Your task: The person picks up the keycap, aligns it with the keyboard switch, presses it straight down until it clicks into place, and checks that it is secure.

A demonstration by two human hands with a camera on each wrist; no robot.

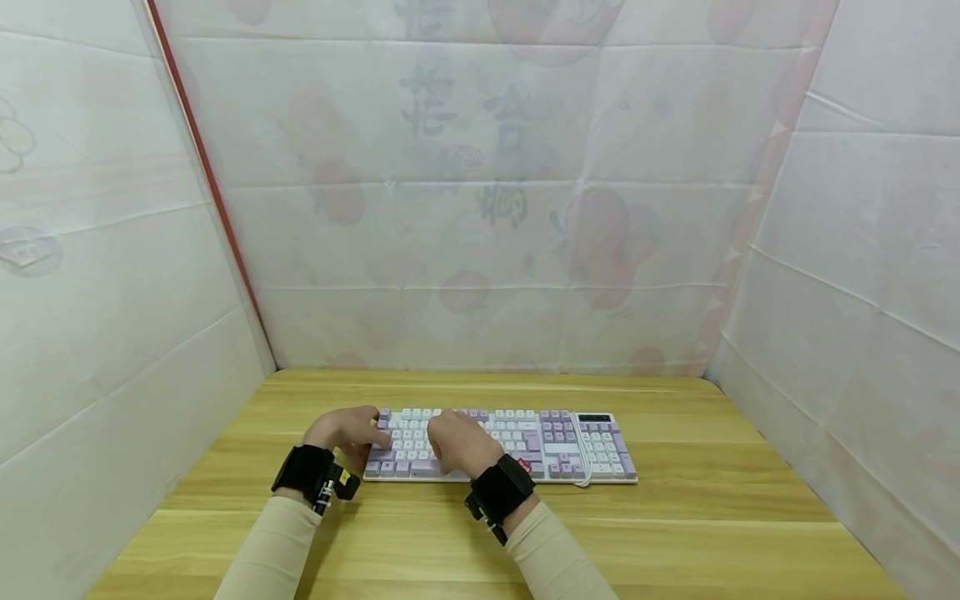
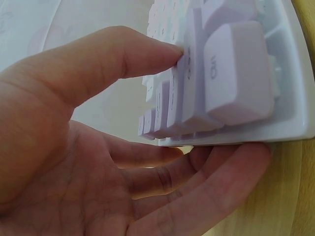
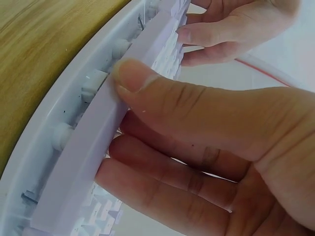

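A white keyboard (image 1: 525, 442) with white and lilac keys lies on the wooden table (image 1: 675, 517). My left hand (image 1: 348, 433) holds its left end. The thumb (image 2: 147, 54) presses against the side of a lilac key (image 2: 236, 73), and the fingers (image 2: 221, 172) lie along the keyboard's outer edge. My right hand (image 1: 461, 442) pinches the long lilac space bar (image 3: 93, 152). Its thumb (image 3: 147, 83) is on the near face and its fingers (image 3: 162, 172) are behind. The bar stands raised off the white base (image 3: 59, 108), so posts under it show.
A white cable (image 1: 581, 454) crosses the keyboard's right part near the number pad. White sheeted walls (image 1: 480, 208) close in the table at the back and on both sides. Bare wood stretches to the right of and in front of the keyboard.
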